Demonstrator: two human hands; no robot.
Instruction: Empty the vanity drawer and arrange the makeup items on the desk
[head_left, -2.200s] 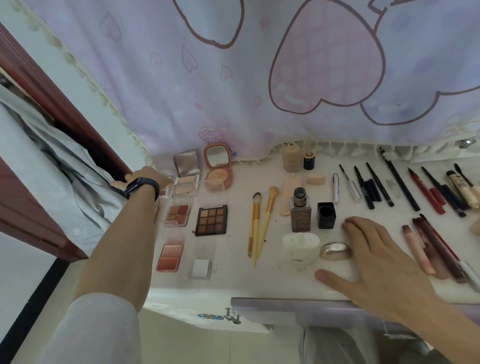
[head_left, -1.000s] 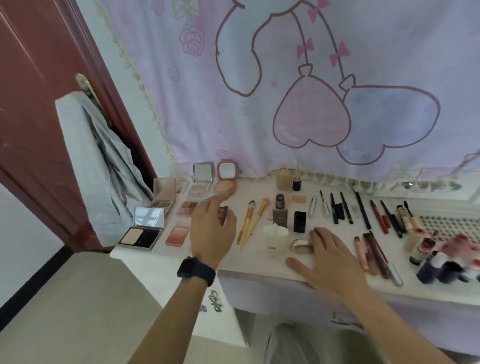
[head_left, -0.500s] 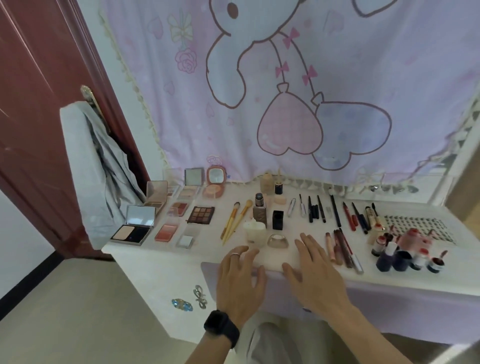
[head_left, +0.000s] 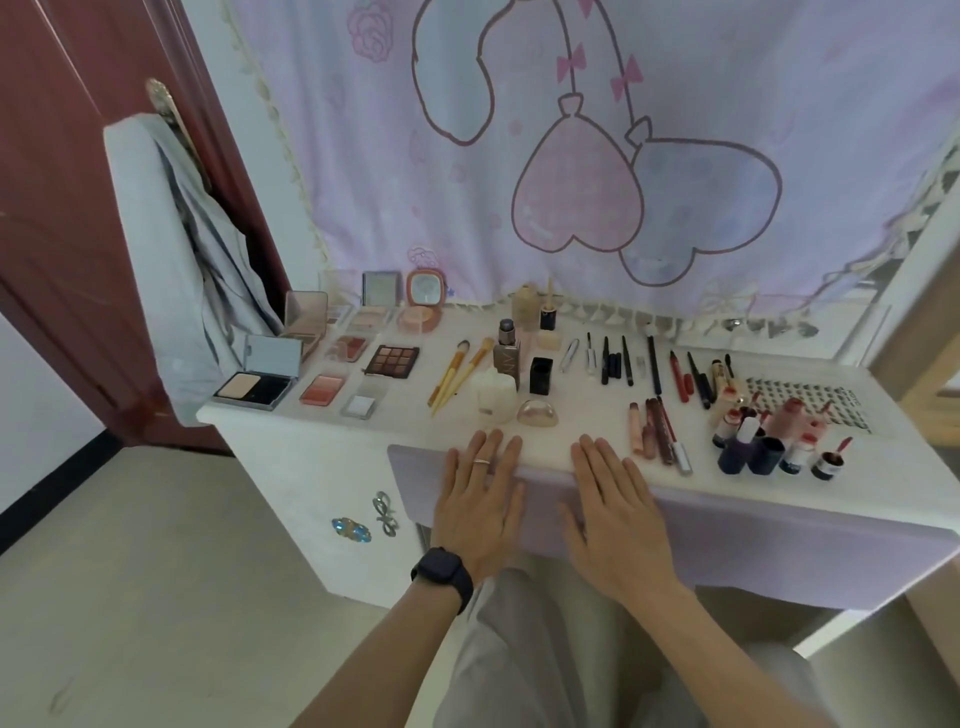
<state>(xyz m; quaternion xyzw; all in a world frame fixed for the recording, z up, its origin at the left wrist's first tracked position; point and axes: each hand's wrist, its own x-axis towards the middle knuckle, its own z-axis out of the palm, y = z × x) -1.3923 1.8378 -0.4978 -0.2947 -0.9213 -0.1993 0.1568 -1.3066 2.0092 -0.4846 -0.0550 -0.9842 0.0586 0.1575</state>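
Makeup lies in rows on the white desk (head_left: 582, 415). Open compacts and palettes sit at the left, among them a powder compact (head_left: 257, 382) and a brown eyeshadow palette (head_left: 391, 360). Two yellow brushes (head_left: 457, 375), a foundation bottle (head_left: 506, 354) and a white jar (head_left: 496, 397) stand in the middle. Pencils and liners (head_left: 652, 364) lie further right, with small bottles (head_left: 769, 441) at the far right. The lilac drawer front (head_left: 779, 525) is closed under the desk edge. My left hand (head_left: 480, 504) and my right hand (head_left: 615, 512) lie flat, fingers straight, over the desk's front edge, holding nothing.
A red-brown door (head_left: 67, 208) with grey clothing (head_left: 171, 249) hung on it stands at the left. A lilac cartoon curtain (head_left: 571, 156) hangs behind the desk. A perforated mat (head_left: 800, 405) lies at the desk's right end. Two hair clips (head_left: 363, 522) decorate the cabinet side.
My left hand has come back from the compacts at the far left to the desk's front edge beside my right hand. The view has pulled back from the desk.
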